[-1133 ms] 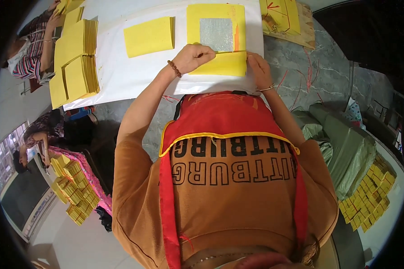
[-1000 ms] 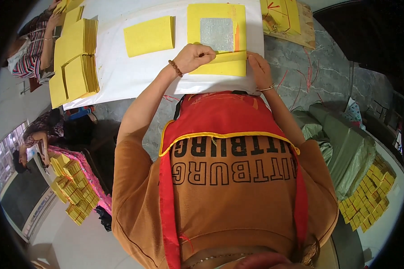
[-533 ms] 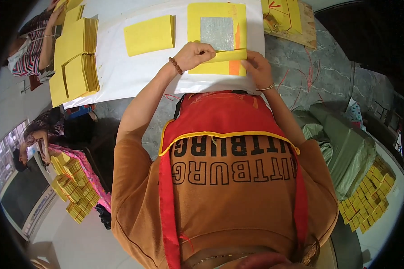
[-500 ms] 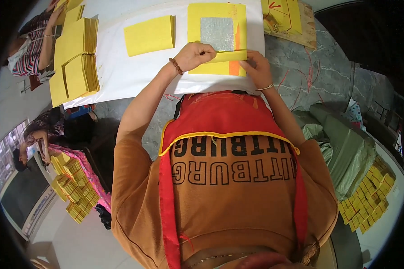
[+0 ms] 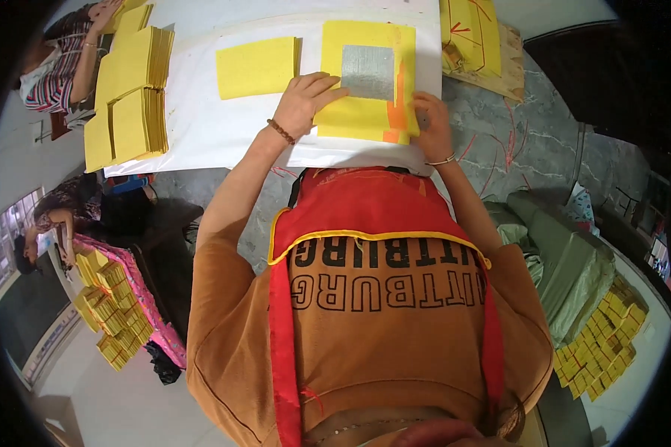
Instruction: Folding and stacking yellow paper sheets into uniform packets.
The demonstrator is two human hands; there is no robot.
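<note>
In front of me, a stack of yellow paper sheets (image 5: 350,123) with a silver square (image 5: 367,73) and an orange strip along its right side lies on the white-covered table (image 5: 238,141). My left hand (image 5: 306,103) rests with outstretched fingers on its left edge, fingertips close to the silver square. Beside the right edge is my right hand (image 5: 432,125), its fingers loosely bent and apart from the thumb, with nothing visible in it. A folded yellow paper bundle (image 5: 257,68) lies to the left, beyond my left hand.
Stacks of folded yellow paper (image 5: 134,97) line the table's left end, near a person in a striped top (image 5: 56,74). Tied yellow bundles (image 5: 473,37) sit on a board at right. Another person (image 5: 67,212) works by piled bundles (image 5: 115,305). More bundles (image 5: 604,339) lie lower right.
The near-edge paper fold that both hands pinched now lies flat. My left hand has let go and spread leftward; my right hand has moved slightly toward me, off the paper's edge.
</note>
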